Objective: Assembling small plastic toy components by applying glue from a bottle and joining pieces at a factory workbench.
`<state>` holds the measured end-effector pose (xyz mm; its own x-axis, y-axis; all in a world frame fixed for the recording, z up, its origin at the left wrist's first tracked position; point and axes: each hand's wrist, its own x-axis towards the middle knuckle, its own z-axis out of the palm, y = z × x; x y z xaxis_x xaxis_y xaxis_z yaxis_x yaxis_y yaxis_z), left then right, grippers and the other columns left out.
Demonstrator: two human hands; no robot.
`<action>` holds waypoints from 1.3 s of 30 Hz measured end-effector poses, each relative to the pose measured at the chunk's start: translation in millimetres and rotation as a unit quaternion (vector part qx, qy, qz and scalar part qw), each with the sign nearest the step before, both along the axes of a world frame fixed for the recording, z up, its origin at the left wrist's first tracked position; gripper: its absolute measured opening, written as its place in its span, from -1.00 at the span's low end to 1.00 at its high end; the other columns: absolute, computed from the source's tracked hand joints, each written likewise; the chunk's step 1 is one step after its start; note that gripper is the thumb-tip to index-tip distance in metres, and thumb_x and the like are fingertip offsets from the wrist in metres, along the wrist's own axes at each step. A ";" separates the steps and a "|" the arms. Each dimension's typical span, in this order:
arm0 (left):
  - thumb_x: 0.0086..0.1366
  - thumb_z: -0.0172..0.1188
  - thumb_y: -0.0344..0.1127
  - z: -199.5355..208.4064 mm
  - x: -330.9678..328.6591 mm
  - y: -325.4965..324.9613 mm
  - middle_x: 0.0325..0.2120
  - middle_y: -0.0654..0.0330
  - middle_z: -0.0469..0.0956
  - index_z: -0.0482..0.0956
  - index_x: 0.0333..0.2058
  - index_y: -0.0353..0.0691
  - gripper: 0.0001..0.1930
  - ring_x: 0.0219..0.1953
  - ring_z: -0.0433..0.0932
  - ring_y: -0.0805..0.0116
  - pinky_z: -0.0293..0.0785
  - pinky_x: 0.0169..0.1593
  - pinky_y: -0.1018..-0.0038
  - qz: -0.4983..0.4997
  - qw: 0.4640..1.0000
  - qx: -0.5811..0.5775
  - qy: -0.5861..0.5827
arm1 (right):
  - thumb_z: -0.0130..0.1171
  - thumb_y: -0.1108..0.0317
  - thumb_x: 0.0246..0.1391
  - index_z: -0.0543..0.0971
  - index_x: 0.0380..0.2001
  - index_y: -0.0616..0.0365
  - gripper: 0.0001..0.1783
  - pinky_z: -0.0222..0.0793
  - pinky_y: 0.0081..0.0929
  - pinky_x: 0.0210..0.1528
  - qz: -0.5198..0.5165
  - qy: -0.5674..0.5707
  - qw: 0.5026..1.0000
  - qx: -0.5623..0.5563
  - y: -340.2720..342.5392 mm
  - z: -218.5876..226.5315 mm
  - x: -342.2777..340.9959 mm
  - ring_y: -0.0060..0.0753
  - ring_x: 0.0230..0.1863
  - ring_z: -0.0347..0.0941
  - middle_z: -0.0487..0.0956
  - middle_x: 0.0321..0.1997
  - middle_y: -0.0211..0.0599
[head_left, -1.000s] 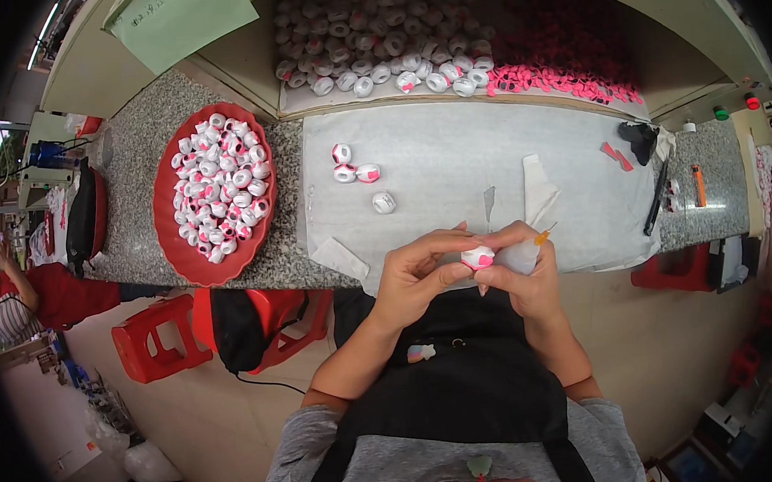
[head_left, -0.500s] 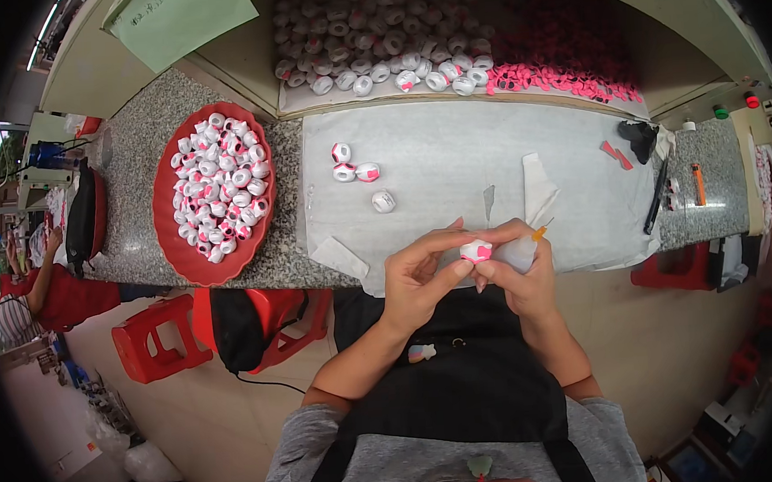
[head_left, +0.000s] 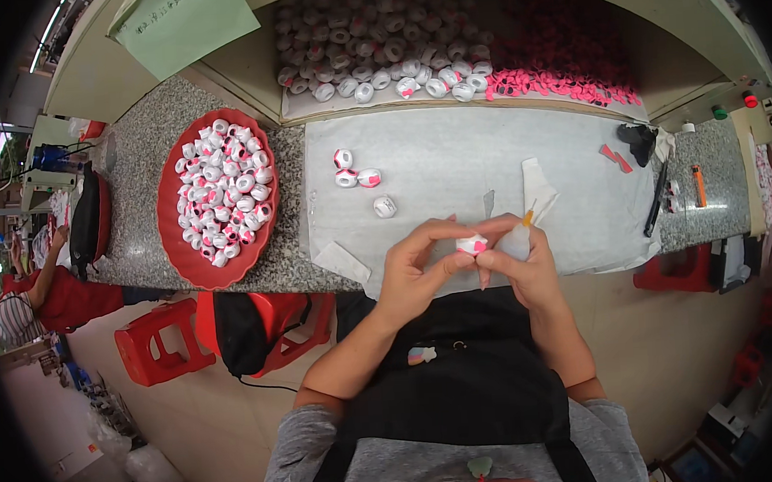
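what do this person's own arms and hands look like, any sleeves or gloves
The left hand and right hand are ungloved, and no watch or bracelet shows at either wrist. Short, mottled grey fabric sleeves end near the elbows, leaving both forearms bare.

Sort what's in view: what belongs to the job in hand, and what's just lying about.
Seems part of the job:
white-and-pink piece between the fingers
translucent bottle in the right hand
similar pieces in the red dish
heaped pink bits

Apparently lying about:
orange stick-like item
white paper scrap
red stool
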<state>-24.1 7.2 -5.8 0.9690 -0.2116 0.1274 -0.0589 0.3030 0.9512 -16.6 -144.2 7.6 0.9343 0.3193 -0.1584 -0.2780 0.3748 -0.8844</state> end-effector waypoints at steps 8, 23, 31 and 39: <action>-0.21 0.19 -0.44 23.5 65.9 44.8 -0.42 0.19 0.34 0.45 -0.38 -0.16 -0.70 -0.29 0.30 0.22 0.23 -0.19 0.41 0.058 0.773 0.580 -0.249 | -0.07 0.55 -0.20 0.29 -0.20 0.32 -0.63 0.14 -0.73 -0.70 -0.077 -0.024 0.993 -0.084 -31.3 -6.3 6.0 -0.64 -0.72 0.19 0.41 -0.51 -0.20; -0.10 0.08 -0.59 27.8 94.4 4.5 -0.37 0.16 0.38 0.38 -0.32 -0.25 -0.72 -0.29 0.38 0.34 0.33 -0.23 0.50 0.042 0.930 0.296 -0.216 | -0.11 0.51 -0.19 0.17 -0.32 0.25 -0.72 0.32 -0.62 -0.65 -0.152 -0.094 0.982 -0.061 -36.5 14.6 -8.2 -0.44 -0.53 0.29 0.21 -0.28 -0.16; -0.05 0.04 -0.60 6.6 6.6 0.2 -0.27 0.04 0.35 0.29 -0.28 -0.34 -0.72 -0.22 0.37 0.32 0.35 -0.15 0.38 0.051 0.992 -0.112 0.037 | 0.13 0.57 -0.34 0.29 -0.48 0.23 -0.72 0.29 -0.67 -0.53 -0.246 -0.183 0.952 -0.001 -23.5 27.6 -8.8 -0.51 -0.47 0.27 0.30 -0.40 -0.24; -0.07 0.04 -0.62 6.4 -8.4 -1.8 -0.26 0.02 0.35 0.28 -0.25 -0.33 -0.66 -0.20 0.38 0.35 0.31 -0.14 0.47 0.059 0.983 -0.153 0.084 | 0.33 0.19 -0.46 0.27 -0.53 0.11 -0.53 0.14 -0.70 -0.55 -0.262 -0.350 0.883 -0.172 -4.8 32.2 -27.1 -0.58 -0.59 0.19 0.26 -0.51 -0.37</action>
